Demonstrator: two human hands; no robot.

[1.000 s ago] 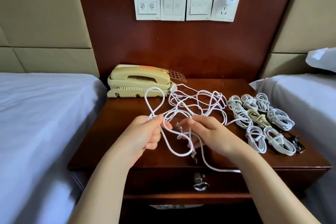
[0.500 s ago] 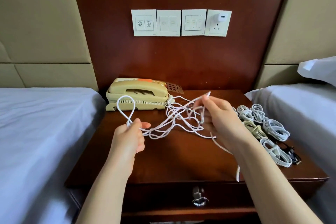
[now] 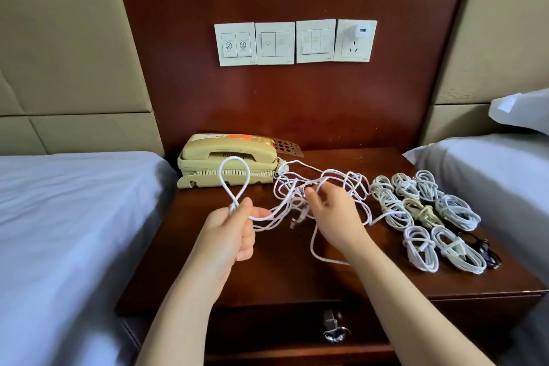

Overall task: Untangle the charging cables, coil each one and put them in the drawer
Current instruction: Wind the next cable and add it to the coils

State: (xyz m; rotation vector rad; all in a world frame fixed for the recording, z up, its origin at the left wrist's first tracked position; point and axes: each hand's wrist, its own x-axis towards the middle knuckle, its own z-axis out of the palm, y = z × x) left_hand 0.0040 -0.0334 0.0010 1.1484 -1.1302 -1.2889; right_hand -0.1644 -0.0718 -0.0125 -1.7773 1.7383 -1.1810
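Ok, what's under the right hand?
A loose cable loop on the nightstand runs under the right hand, from the tangle. Whether its fingers grip anything is hidden by the hand itself.

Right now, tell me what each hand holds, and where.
Left hand pinches the white charging cable at the base of its loop. Right hand is in the tangle; its grip cannot be told.

Glossy dark wood nightstand (image 3: 297,276), matt white plastic-coated cables (image 3: 320,187), smooth beige plastic telephone (image 3: 208,154), metal drawer pull (image 3: 334,333).
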